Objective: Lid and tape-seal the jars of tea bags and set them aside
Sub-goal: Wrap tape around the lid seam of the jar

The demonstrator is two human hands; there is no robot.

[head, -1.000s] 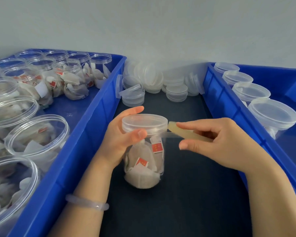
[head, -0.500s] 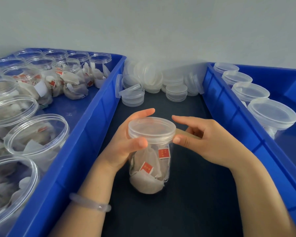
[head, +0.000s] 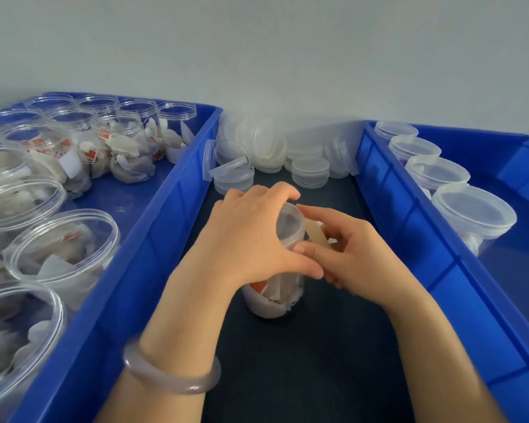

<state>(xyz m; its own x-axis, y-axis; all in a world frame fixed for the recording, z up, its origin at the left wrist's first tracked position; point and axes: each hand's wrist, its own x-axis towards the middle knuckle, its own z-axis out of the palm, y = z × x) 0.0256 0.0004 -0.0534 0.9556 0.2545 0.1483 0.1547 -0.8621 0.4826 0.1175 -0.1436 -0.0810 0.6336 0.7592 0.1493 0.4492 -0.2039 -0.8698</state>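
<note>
Clear plastic jar of tea bags (head: 272, 297), upright on the dark mat (head: 318, 361); our left hand (head: 248, 239) curls round its neck and translucent lid (head: 289, 222), we judge to steady it. Our right hand (head: 358, 254) pinches a yellowish tape strip (head: 316, 236) beside the lid's rim, presumably for sealing.

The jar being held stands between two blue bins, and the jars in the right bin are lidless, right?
No: the head view shows the jars in the right bin with lids on. The rest is right.
</note>
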